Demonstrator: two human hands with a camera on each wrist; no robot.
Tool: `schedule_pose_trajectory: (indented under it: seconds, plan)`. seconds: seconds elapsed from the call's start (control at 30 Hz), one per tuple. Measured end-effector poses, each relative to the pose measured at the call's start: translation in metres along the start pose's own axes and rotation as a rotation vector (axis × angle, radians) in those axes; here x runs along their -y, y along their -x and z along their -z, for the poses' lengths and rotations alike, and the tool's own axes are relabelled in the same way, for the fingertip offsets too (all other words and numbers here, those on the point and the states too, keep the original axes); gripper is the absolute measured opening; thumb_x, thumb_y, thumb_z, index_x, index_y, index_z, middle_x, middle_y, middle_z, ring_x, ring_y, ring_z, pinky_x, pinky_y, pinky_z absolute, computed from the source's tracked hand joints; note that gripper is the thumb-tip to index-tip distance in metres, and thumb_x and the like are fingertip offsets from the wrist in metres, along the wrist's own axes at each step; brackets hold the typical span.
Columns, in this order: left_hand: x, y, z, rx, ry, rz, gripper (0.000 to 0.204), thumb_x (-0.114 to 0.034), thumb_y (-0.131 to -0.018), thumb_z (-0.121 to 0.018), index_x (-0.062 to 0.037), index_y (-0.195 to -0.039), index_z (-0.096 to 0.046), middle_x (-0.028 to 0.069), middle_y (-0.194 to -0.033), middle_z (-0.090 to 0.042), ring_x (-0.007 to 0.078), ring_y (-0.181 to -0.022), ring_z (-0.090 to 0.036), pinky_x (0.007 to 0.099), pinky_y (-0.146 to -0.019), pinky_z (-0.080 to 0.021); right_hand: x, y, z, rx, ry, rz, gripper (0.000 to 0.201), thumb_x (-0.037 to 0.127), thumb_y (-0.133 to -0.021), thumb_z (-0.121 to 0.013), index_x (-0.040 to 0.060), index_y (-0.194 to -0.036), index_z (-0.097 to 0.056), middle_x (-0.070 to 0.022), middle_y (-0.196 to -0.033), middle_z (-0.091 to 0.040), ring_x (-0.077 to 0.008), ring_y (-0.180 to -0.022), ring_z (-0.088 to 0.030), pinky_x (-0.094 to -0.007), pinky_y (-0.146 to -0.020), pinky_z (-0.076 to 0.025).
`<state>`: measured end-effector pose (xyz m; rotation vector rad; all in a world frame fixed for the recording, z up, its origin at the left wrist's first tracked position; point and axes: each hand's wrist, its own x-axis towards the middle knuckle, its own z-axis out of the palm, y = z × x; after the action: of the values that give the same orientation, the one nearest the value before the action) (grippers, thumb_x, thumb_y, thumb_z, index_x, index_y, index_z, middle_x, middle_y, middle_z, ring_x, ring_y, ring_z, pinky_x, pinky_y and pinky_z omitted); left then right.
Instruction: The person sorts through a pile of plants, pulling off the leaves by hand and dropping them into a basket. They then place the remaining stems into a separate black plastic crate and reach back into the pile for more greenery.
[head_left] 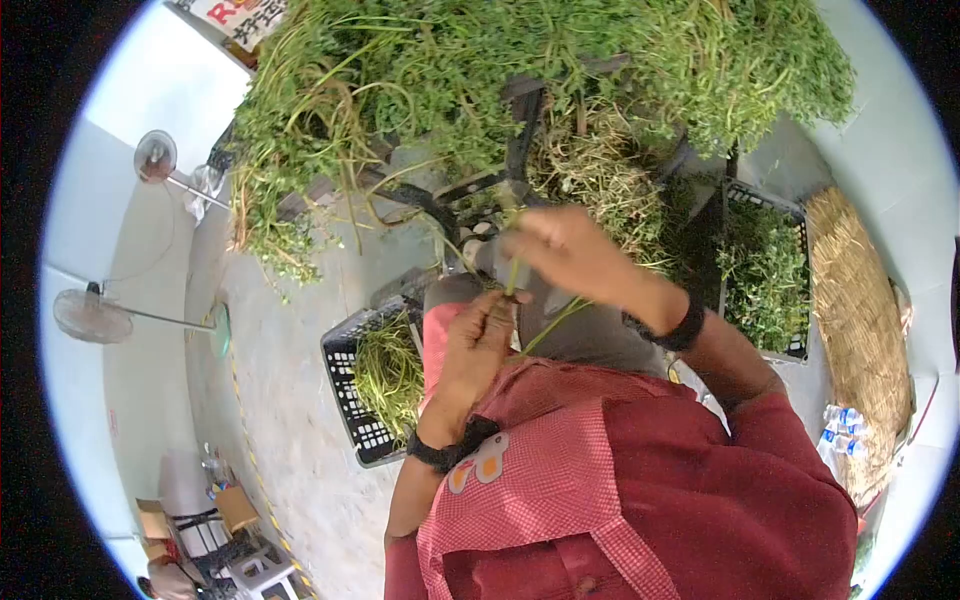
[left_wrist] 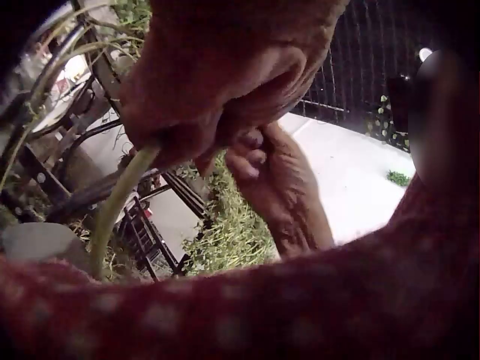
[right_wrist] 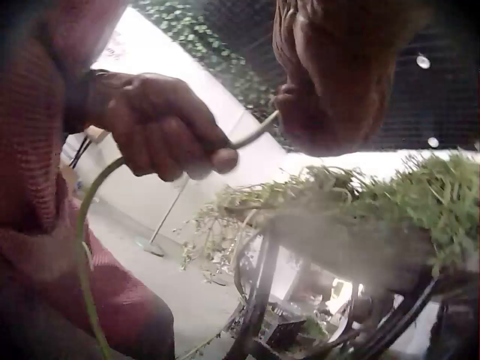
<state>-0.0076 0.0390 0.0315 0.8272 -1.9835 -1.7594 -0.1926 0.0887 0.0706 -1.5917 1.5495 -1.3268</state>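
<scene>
A long green plant stem [right_wrist: 85, 262] passes through my left hand [head_left: 478, 335], whose curled fingers grip it in front of the apron. One end hangs down past the left hand in the right wrist view. My right hand [head_left: 572, 252], a little blurred in the head view, pinches the same stem just above the left. A short stretch of stem [right_wrist: 256, 133] shows between the two hands. Leafy green stalks [head_left: 430, 90] lie heaped on the table beyond them.
A black crate [head_left: 340, 385] of trimmed stems stands at my left, and another crate [head_left: 806, 275] with leafy greens at the right. Loose, yellowish stalks [head_left: 600, 170] are piled under the table. Two standing fans [head_left: 93, 316] and a rolled straw mat [head_left: 858, 340] flank the area.
</scene>
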Motion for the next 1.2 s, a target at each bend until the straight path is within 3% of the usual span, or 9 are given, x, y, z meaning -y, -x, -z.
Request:
schedule_pose_trajectory:
  seconds: [0.23,0.3,0.4,0.43,0.5,0.57,1.0,1.07,1.2]
  plan:
    - [0.005,0.004,0.01,-0.199,-0.414,-0.503,0.023,-0.018,-0.09,-0.052,0.0025,-0.097,-0.059,0.0034,-0.079,-0.061,0.009,-0.076,-0.055,0.0223,-0.069,-0.045,0.024,0.03,-0.046,-0.032,0.351,0.667,0.015,0.014,-0.071,-0.059,0.0049,-0.081,-0.053,-0.0058,-0.084,-0.051,-0.0207,-0.077,-0.057,-0.0319,-0.064,-0.05]
    - [-0.007,0.003,0.002,-0.195,0.28,-0.109,0.023,-0.017,-0.09,-0.051,0.0015,-0.099,-0.06,0.0018,-0.078,-0.059,0.0078,-0.071,-0.053,0.0219,-0.063,-0.044,0.025,0.04,-0.042,0.015,0.393,0.642,0.014,0.015,-0.071,-0.059,0.0046,-0.078,-0.053,-0.0047,-0.084,-0.05,-0.0197,-0.08,-0.057,-0.03,-0.064,-0.05]
    - [0.018,-0.005,0.014,-0.281,0.16,0.07,0.02,-0.017,-0.091,-0.049,-0.0014,-0.097,-0.06,-0.0018,-0.07,-0.055,0.005,-0.059,-0.046,0.0185,-0.052,-0.037,0.05,0.057,-0.043,0.096,0.282,0.913,0.008,0.014,-0.072,-0.056,0.0068,-0.071,-0.052,-0.0069,-0.08,-0.051,-0.0204,-0.078,-0.056,-0.0311,-0.061,-0.05]
    - [0.022,-0.008,0.018,-0.39,0.362,0.296,0.019,-0.017,-0.091,-0.048,-0.0023,-0.094,-0.06,-0.0035,-0.067,-0.052,0.004,-0.055,-0.042,0.0174,-0.047,-0.033,0.054,0.056,-0.038,0.261,0.405,0.713,0.009,0.013,-0.071,-0.057,0.0065,-0.07,-0.051,-0.0072,-0.076,-0.05,-0.0221,-0.073,-0.057,-0.0324,-0.059,-0.05]
    - [0.043,-0.013,0.036,-0.397,-0.453,-0.354,0.018,-0.018,-0.092,-0.048,-0.0037,-0.091,-0.059,-0.0064,-0.06,-0.042,0.0035,-0.048,-0.035,0.0177,-0.04,-0.026,0.041,0.04,-0.021,0.081,0.678,0.519,0.012,0.015,-0.071,-0.058,0.0051,-0.072,-0.052,-0.0072,-0.069,-0.051,-0.0256,-0.063,-0.058,-0.0348,-0.055,-0.049]
    - [0.008,-0.003,0.04,-0.385,0.657,0.156,0.018,-0.017,-0.092,-0.048,-0.0031,-0.091,-0.059,-0.0073,-0.056,-0.032,0.0033,-0.044,-0.027,0.0193,-0.036,-0.019,0.012,-0.005,0.028,-0.237,0.724,0.036,0.038,0.024,-0.079,-0.056,-0.0013,-0.106,-0.049,-0.021,-0.087,-0.06,-0.0352,-0.077,-0.059,-0.0395,-0.069,-0.049]
    - [-0.05,-0.004,0.064,0.029,1.198,-0.052,0.027,-0.016,-0.095,-0.04,0.0047,-0.11,-0.049,-0.002,-0.062,-0.036,0.0067,-0.049,-0.031,0.0196,-0.04,-0.026,-0.053,0.027,-0.034,0.446,0.267,0.193,0.024,0.027,-0.077,-0.064,0.0046,-0.084,-0.064,-0.0169,-0.067,-0.058,-0.0291,-0.061,-0.058,-0.0387,-0.057,-0.043]
    - [-0.087,-0.005,0.036,-0.503,0.884,-0.091,0.025,-0.017,-0.093,-0.045,0.0006,-0.109,-0.053,0.001,-0.071,-0.053,0.0096,-0.063,-0.048,0.0227,-0.06,-0.042,-0.04,0.02,-0.033,0.388,0.242,0.161,0.022,0.026,-0.077,-0.065,0.0038,-0.077,-0.063,-0.0141,-0.062,-0.055,-0.0244,-0.054,-0.055,-0.0358,-0.051,-0.04]
    - [-0.038,0.005,0.03,-0.188,0.298,-0.142,0.025,-0.017,-0.093,-0.048,-0.0021,-0.112,-0.055,0.005,-0.089,-0.062,0.0121,-0.08,-0.056,0.0262,-0.078,-0.044,-0.013,0.004,-0.031,0.464,0.129,0.149,0.025,0.026,-0.078,-0.065,0.0023,-0.069,-0.06,-0.0138,-0.054,-0.048,-0.0221,-0.046,-0.046,-0.0351,-0.048,-0.035]
